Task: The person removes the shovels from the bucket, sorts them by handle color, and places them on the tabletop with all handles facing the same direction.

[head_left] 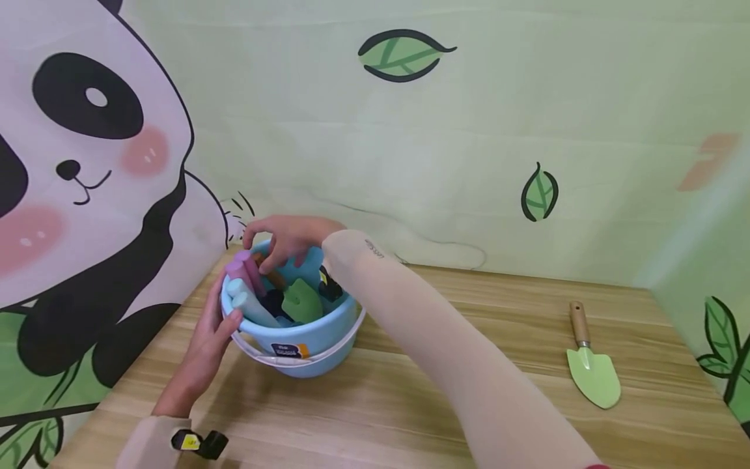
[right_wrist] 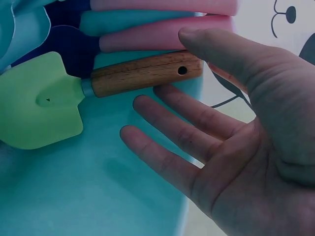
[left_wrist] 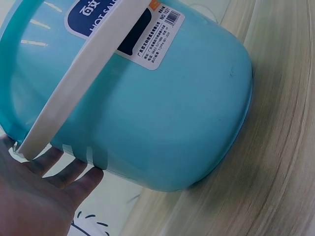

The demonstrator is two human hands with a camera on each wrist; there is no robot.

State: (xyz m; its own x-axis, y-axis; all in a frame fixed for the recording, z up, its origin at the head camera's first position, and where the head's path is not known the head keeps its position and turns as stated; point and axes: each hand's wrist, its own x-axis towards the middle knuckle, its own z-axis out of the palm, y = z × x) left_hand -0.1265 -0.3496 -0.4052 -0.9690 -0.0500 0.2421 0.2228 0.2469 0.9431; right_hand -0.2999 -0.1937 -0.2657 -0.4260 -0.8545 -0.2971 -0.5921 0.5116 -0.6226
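A light blue bucket (head_left: pixel 316 332) stands on the table, its white handle hanging down over the front. My left hand (head_left: pixel 208 345) holds its left side, thumb at the rim and fingers against the outer wall (left_wrist: pixel 147 123). Inside lie a small green trowel (right_wrist: pixel 42 101) with a wooden handle, tools with pink handles (right_wrist: pixel 142 39), light blue handles (head_left: pixel 252 305) and a dark blue piece (right_wrist: pixel 74 46). My right hand (head_left: pixel 287 238) reaches over the far rim. Its fingers are spread loosely beside the wooden handle, the thumb overlapping a pink handle in the right wrist view.
Another light green trowel (head_left: pixel 594 378) with a wooden handle lies at the right of the wooden table (head_left: pixel 433 404). Behind the table hangs a pale green backdrop (head_left: pixel 457 143) with a panda and leaves. A thin line runs along the backdrop.
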